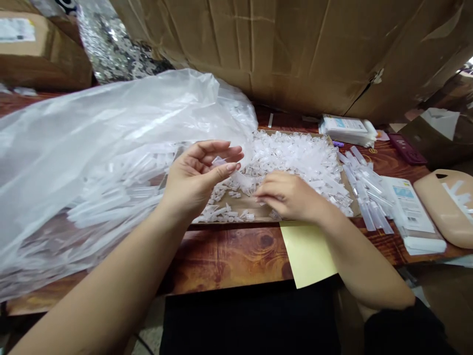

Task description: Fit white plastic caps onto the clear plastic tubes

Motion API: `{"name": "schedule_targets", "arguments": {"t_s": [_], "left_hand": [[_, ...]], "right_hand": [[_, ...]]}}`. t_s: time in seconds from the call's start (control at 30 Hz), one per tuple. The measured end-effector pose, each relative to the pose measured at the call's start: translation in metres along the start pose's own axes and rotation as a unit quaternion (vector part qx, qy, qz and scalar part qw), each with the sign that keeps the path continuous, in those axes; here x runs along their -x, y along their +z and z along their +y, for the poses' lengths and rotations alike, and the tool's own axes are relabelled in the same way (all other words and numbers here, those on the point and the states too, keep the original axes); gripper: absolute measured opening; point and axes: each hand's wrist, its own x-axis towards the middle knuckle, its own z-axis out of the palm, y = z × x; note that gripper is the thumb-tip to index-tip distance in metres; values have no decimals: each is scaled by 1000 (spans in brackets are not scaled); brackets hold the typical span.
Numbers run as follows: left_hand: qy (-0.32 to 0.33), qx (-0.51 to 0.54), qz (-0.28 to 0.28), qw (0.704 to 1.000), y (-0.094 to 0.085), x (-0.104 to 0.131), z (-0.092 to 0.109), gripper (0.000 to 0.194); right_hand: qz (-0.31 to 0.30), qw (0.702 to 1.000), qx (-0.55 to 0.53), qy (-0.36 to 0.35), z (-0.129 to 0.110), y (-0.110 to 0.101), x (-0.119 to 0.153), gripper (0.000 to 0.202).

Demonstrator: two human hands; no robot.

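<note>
L hand [197,172] is raised palm-up over the near-left corner of the shallow cardboard tray [258,211], thumb & fingertips pinching one small clear plastic cap [219,160], prob. lifted that way to check it; R hand [286,195] lies palm-down in the tray's cap pile [299,158], fingers curled on the pieces, can't tell if it grips any. Big clear bag [92,148] w/ longer clear tubes slumps along the bench's left edge, mouth toward the tray; more tubes [364,192] sit loose at the tray's right edge.
</note>
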Motion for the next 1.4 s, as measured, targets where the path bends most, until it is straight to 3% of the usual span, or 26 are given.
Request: {"name": "schedule_targets", "arguments": {"t_s": [0.1, 0.23, 0.33, 0.47, 0.57, 0.63, 0.67, 0.73, 0.8, 0.87, 1.0, 1.1, 1.23, 1.4], "left_hand": [[-17, -21, 46, 999, -2, -3, 0, 40], [-18, -38, 78, 996, -5, -3, -2, 39], [-17, -25, 92, 995, -6, -1, -4, 37], [-50, 24, 85, 995, -6, -2, -7, 36], [-63, 55, 81, 993, -6, -1, -8, 37], [-65, 62, 78, 993, -5, 0, -6, 35], [-67, 66, 76, 993, -5, 0, -5, 34], [-76, 76, 75, 991, -2, 2, -3, 30], [-90, 94, 76, 989, 1, 3, -2, 26], [-104, 117, 81, 984, 5, 3, -2, 21], [-136, 154, 86, 975, 13, 6, -5, 17], [-152, 145, 72, 975, 15, 8, -7, 18], [-154, 137, 59, 977, 16, 10, -10, 18], [-139, 131, 30, 981, 16, 13, -12, 19]], "right_hand": [[-87, 996, -12, 6, -8, 27, -11, 19], [-170, 983, 35, 53, -12, 40, -21, 29], [-195, 975, 80, 65, -17, 41, -26, 31], [-184, 973, 127, 57, -19, 38, -24, 26], [-95, 991, 92, 36, -13, 26, -19, 19], [38, 998, 3, 43, -8, 15, -15, 12], [119, 989, -55, 62, -7, 11, -14, 7], [261, 943, -171, 114, -8, 7, -12, 7], [339, 891, -261, 149, -11, 10, -13, 15], [357, 869, -307, 150, -16, 17, -16, 16], [370, 860, -314, 157, -20, 27, -19, 17], [386, 834, -346, 188, -17, 25, -19, 24], [364, 807, -411, 219, -12, 21, -19, 31], [349, 789, -457, 215, -14, 17, -18, 26]]}}
